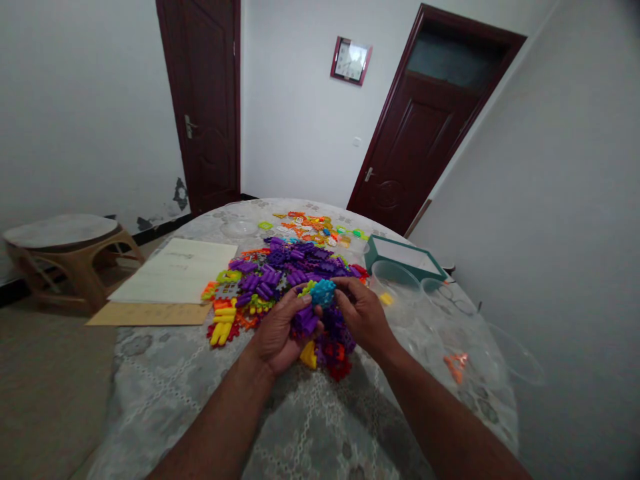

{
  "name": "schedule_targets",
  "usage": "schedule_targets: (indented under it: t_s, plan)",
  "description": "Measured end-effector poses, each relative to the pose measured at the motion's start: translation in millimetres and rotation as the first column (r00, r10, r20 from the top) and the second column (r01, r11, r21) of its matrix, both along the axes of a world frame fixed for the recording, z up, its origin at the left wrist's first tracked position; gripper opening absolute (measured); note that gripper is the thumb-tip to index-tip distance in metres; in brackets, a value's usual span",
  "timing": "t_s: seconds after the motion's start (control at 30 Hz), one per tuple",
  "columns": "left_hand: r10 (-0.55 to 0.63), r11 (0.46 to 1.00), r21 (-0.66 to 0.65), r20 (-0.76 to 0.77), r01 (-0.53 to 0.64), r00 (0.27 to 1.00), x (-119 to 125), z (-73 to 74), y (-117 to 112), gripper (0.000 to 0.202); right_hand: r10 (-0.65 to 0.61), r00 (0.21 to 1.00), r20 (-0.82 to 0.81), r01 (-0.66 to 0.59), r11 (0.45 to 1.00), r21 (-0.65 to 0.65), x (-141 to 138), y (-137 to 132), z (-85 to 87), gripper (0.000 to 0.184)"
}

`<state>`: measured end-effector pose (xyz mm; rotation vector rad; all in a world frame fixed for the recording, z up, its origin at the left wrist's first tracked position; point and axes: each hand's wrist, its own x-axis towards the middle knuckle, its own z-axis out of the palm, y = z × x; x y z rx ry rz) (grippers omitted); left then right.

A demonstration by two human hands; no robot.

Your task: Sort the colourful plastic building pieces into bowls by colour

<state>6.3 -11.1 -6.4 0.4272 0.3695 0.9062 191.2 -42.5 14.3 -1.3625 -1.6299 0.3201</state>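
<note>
Lower part of the pile of plastic blocks [295, 260] is partly covered by both hands; many single pieces in it overlap and blur together. Forearms run out of view at the bottom edge. Clear tubs [397, 280] at the right of the table [300, 433] are hard to outline against the patterned cover. Paper sheet [175, 270], left, bears faint marks, too faint to read; the wall clock [351, 61] has glare over its dial, figures illegible. Grip: left hand [284, 327] curled, thumb and fingers closed around a purple block [305, 321] and a lime piece [307, 289]. Right hand [364, 313]: thumb and forefinger pinching a blue piece [323, 293] at its right side. Blue piece sits against the lime one, above the pile's near side; cannot tell whether they are joined.
</note>
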Motion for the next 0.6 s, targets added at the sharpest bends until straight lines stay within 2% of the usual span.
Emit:
schedule_targets:
  t_s: [0.07, 0.17, 0.3, 0.43, 0.6]
  plan:
    - [0.010, 1.000, 0.004, -0.012, -0.010, 1.000, 0.5, 0.7, -0.6, 0.038, -0.019, 0.999, 0.035, 0.018, 0.999, 0.032, -1.1, 1.1, -1.3, 0.025]
    - [0.010, 1.000, 0.021, -0.033, -0.010, 0.999, 2.0, 1.9, -2.0, 0.041, -0.018, 1.000, 0.016, 0.018, 1.000, 0.007, -2.1, 4.2, -2.2, 0.024]
    - [0.001, 0.998, 0.067, -0.100, 0.005, 0.995, 4.7, 3.7, -3.5, 0.046, -0.022, 0.998, 0.052, 0.020, 0.999, 0.033, -6.2, 6.3, 2.9, 0.024]
    - [0.073, 0.997, 0.033, -0.145, -0.069, 0.987, 6.7, 7.6, -1.8, 0.038, -0.024, 0.992, 0.126, 0.008, 0.991, 0.130, -12.0, 6.3, 12.4, 0.025]
    - [0.066, 0.997, 0.036, -0.149, -0.061, 0.987, 7.7, 9.8, 1.3, 0.028, -0.047, 0.994, 0.100, 0.026, 0.980, 0.198, -12.5, 4.5, 12.5, 0.025]
